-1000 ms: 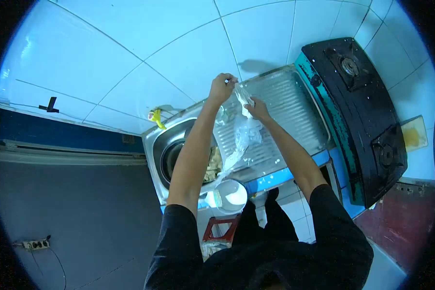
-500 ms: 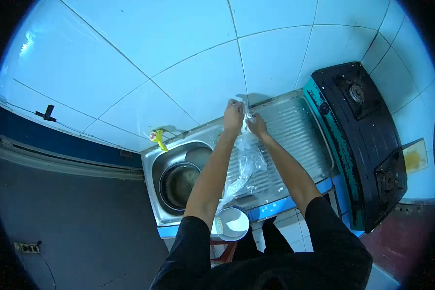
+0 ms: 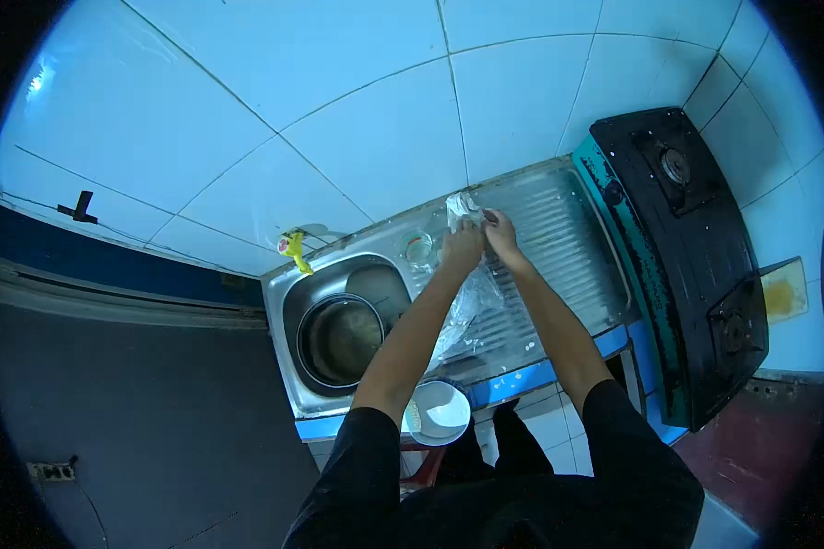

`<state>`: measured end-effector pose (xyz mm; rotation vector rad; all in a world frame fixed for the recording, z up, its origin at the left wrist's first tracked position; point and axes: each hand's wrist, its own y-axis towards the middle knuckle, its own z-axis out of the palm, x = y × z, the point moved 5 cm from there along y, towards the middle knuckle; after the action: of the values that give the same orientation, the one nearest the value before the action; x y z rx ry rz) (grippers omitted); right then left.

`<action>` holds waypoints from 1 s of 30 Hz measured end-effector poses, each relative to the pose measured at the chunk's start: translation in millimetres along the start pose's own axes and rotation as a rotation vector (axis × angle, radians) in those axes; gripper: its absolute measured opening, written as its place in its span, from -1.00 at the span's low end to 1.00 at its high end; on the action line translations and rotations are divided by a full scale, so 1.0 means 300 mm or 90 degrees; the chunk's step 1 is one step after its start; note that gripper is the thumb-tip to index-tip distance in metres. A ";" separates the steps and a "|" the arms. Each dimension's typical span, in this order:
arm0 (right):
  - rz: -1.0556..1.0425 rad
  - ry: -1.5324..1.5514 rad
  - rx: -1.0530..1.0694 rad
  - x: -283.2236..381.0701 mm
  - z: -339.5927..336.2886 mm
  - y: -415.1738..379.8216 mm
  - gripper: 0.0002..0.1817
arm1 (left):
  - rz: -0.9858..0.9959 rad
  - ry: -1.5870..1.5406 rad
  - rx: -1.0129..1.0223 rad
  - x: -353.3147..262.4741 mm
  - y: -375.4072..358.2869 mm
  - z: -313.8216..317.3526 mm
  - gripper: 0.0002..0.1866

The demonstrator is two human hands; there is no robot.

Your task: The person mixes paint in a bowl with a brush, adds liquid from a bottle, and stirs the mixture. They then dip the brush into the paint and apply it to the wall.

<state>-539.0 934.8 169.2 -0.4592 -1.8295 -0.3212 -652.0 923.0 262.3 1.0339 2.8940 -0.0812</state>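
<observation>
A crumpled clear plastic bag [image 3: 471, 297] lies over the ribbed steel drainboard, its whitish gathered top [image 3: 459, 207] rising past my fingers. My left hand [image 3: 463, 245] is closed on the bag below that top. Close beside it on the right, my right hand [image 3: 501, 232] has its fingers pinched together at the bag's neck; what lies between them is too small to tell. A round clear glass item [image 3: 419, 249] stands left of my left hand, near the wall.
The steel sink [image 3: 290, 371] at the left holds a round pot [image 3: 343, 343] with cloudy liquid. A yellow tap [image 3: 294, 249] is behind it. A white bucket [image 3: 438, 414] stands at the counter's front edge. A black and teal gas stove [image 3: 677, 274] is on the right.
My left hand has moved down and to the right, away from the wall, and now sits beside my right hand. The bag's white top and the round glass item have come into view.
</observation>
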 end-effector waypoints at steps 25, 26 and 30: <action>-0.067 -0.297 0.202 0.374 0.179 -0.451 -0.74 | -0.384 -0.537 -0.174 0.342 -0.905 -0.390 -0.64; -0.058 -0.283 0.192 0.350 0.191 -0.454 -0.73 | -0.406 -0.554 -0.184 0.360 -0.954 -0.364 -0.65; -0.059 -0.204 0.165 0.253 0.261 -0.440 -0.71 | -0.429 -0.529 -0.192 0.356 -1.101 -0.371 -0.65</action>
<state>-686.2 863.7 219.9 -0.2551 -2.1740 -0.0724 -948.8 743.1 373.4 -0.0753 2.2300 -0.0776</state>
